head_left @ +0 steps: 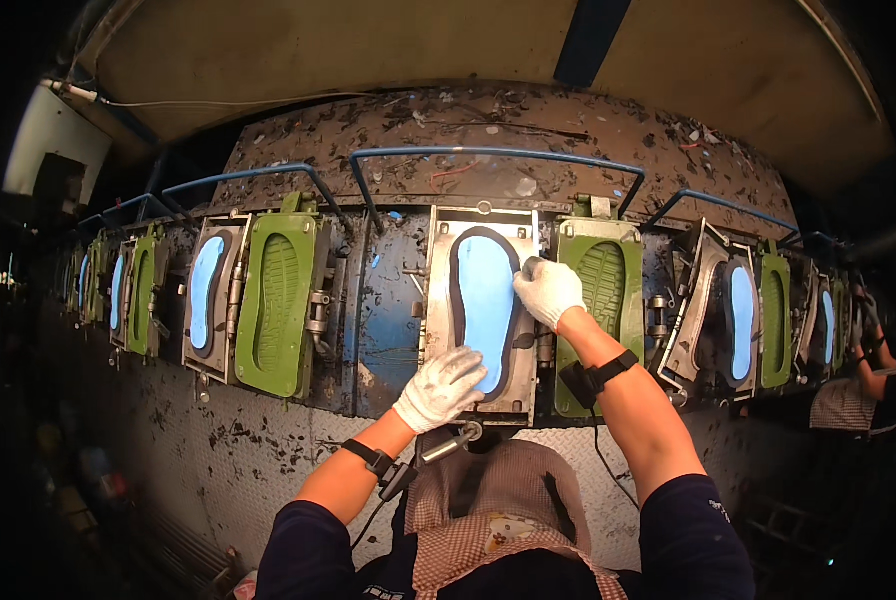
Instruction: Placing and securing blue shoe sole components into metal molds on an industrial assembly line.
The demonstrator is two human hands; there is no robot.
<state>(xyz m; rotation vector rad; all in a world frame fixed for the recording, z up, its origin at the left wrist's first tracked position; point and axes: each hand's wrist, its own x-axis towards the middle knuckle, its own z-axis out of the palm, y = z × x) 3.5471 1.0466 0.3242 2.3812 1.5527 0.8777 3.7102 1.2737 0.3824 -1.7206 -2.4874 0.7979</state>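
Note:
In front of me lies an open metal shoe-sole mould (434,300), a blue sole-shaped piece (483,295) with a dark rim set in it. My left hand (441,388), in a white glove, rests with fingers extended on the near end of the blue piece. My right hand (550,292), gloved as well, is closed at the mould's right edge, beside the upper half of the blue piece. Something dark shows at its fingertips, too small to name. The green mould half (602,270) with a tread pattern lies partly behind my right hand and forearm. A metal handle (450,443) juts from the near side.
More open moulds line the bench, including a green half (283,300) and a metal half with a blue piece (207,285) on the left. Blue rails (498,152) run behind them. Dark scraps litter the brown surface (488,115) beyond. Another person's arm (873,375) shows far right.

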